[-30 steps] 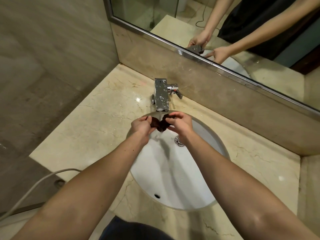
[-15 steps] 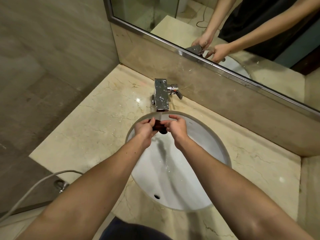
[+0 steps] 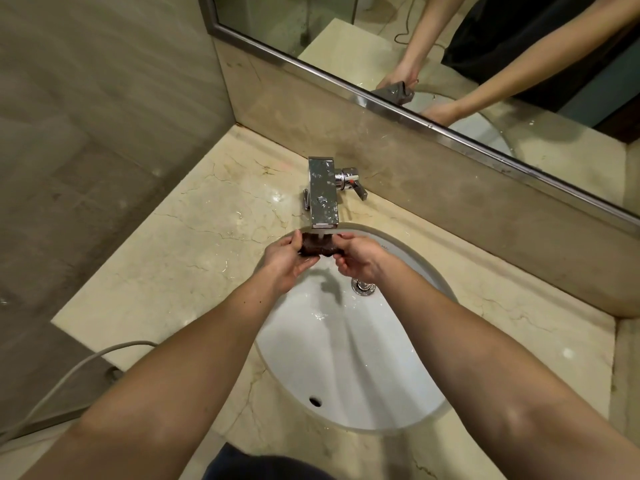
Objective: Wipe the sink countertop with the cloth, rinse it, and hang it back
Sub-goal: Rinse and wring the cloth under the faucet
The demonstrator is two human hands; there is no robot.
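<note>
Left hand [image 3: 284, 259] and right hand [image 3: 360, 258] both pinching a bunched dark cloth [image 3: 317, 244] with curled fingers, under the running chrome faucet [image 3: 323, 192], above the white sink [image 3: 349, 368], marble surface [image 3: 180, 258] around

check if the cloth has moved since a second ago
No. The cloth sits right under the faucet spout as before, gripped by the left hand and right hand.
</note>
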